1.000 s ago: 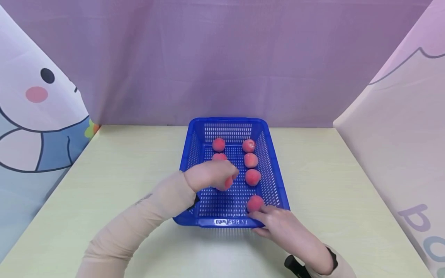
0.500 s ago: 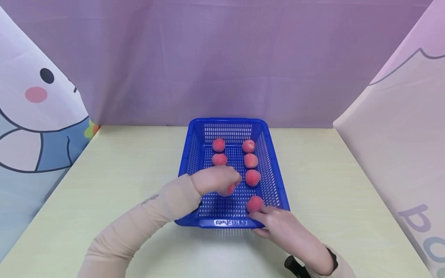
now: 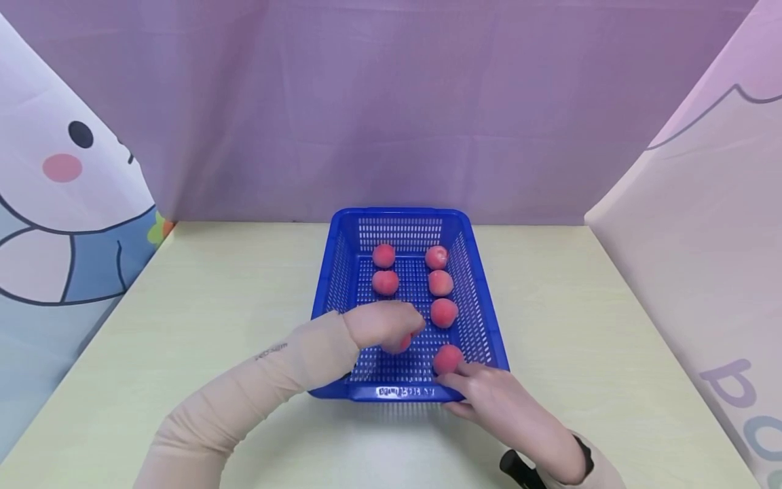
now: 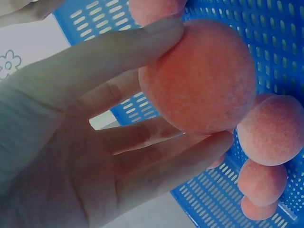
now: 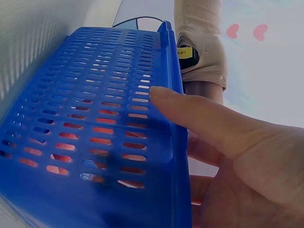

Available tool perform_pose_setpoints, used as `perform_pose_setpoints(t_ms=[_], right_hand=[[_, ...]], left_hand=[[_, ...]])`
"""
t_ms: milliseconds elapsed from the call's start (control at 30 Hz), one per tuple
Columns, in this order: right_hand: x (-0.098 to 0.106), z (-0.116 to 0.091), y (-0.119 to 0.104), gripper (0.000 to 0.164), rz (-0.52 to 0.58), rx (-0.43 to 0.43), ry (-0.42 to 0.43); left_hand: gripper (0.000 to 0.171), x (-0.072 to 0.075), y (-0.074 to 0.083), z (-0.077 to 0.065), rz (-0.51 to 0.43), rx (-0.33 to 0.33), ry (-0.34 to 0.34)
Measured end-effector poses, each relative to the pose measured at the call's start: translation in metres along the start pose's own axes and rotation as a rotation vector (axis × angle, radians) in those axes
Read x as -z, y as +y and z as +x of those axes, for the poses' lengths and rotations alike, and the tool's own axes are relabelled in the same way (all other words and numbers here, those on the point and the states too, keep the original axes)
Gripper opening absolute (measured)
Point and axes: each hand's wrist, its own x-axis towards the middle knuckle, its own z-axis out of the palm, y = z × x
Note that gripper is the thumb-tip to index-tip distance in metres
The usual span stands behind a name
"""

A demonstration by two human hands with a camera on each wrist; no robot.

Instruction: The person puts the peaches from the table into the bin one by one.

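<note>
Inside a blue plastic basket (image 3: 397, 392), my left hand (image 3: 386, 322) pinches a peach between thumb and fingers. In the left wrist view that peach (image 4: 204, 78) is fuzzy and reddish, with other peaches (image 4: 273, 130) behind it. My right hand (image 3: 491, 388) grips the basket's near right corner, its thumb under the rim in the head view and pressed on the outer wall (image 5: 137, 118) in the right wrist view. Beside its fingertips lies a peach (image 3: 449, 359). Farther back, a right row holds more, including a peach (image 3: 444, 313); a left row shows another peach (image 3: 385, 282).
The basket stands on a pale wooden table (image 3: 244, 265), close to a purple cloth backdrop (image 3: 391, 115). Printed cloth panels rise along the left (image 3: 67, 251) and right (image 3: 702, 224) sides. A black rod-shaped piece (image 3: 519, 468) sits at my right wrist.
My left hand has moved toward the near side of the basket and slightly right, carrying its peach. The second peach of the left row has come into full view. My right hand stays put.
</note>
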Motion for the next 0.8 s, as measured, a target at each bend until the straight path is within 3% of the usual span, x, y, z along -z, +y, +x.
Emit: perform_pose_setpoints(t_ms=[200, 300, 400, 467, 533, 700, 800], right_hand=[[0.000, 0.000, 0.000, 0.025, -0.008, 0.006, 0.013], [0.000, 0.000, 0.000, 0.025, -0.009, 0.006, 0.014], [0.000, 0.000, 0.000, 0.025, -0.008, 0.003, 0.010], [0.000, 0.000, 0.000, 0.026, -0.005, 0.000, 0.005], [0.001, 0.000, 0.000, 0.025, -0.002, -0.005, -0.001], [0.001, 0.000, -0.001, 0.026, 0.002, -0.011, -0.013], [0.001, 0.000, -0.001, 0.026, 0.003, -0.012, -0.018]], left_hand=[[0.021, -0.005, 0.001, 0.000, -0.009, 0.026, -0.007], [0.020, -0.007, 0.001, -0.001, -0.063, 0.061, -0.018], [0.010, -0.009, 0.001, -0.002, -0.269, 0.169, -0.031], [0.011, -0.011, 0.001, -0.002, -0.395, 0.242, -0.031], [0.011, -0.012, 0.002, -0.002, -0.398, 0.243, -0.041], [0.026, -0.012, 0.004, 0.001, -0.071, 0.072, -0.072], [0.027, -0.014, 0.005, 0.003, -0.034, 0.061, -0.094]])
